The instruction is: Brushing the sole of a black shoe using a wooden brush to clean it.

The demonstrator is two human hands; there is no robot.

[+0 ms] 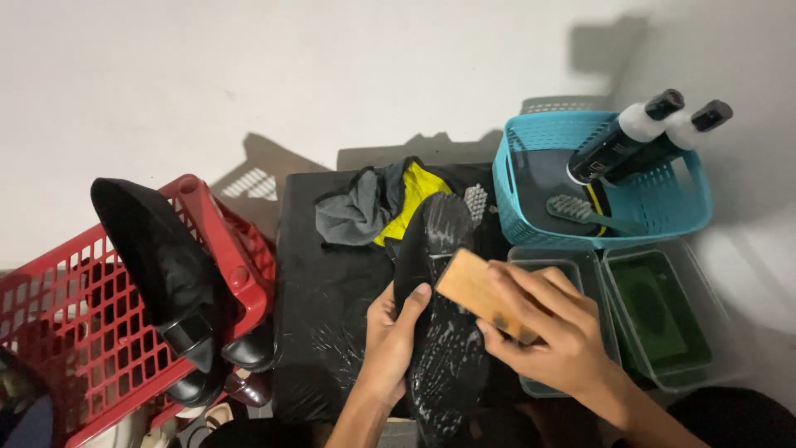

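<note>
Wooden brush (483,294): bristle side hidden against the shoe sole (444,332). Shoe's upper faces away, heel cut by the bottom edge. Red basket (79,323) cropped left and bottom; items below it too dark to tell. Both forearms run off the frame. Two bottles (643,133): lower parts hidden inside the blue basket (676,203). Green container (667,315) contents unclear.

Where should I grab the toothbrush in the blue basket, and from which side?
Probably by its handle, coming down from above through the open top of the blue basket. The toothbrush lies low inside with its bristle head toward the left and its green handle running right, where more of it is free. The two bottles lean over the basket's far right corner, so come in from the near side.
</note>
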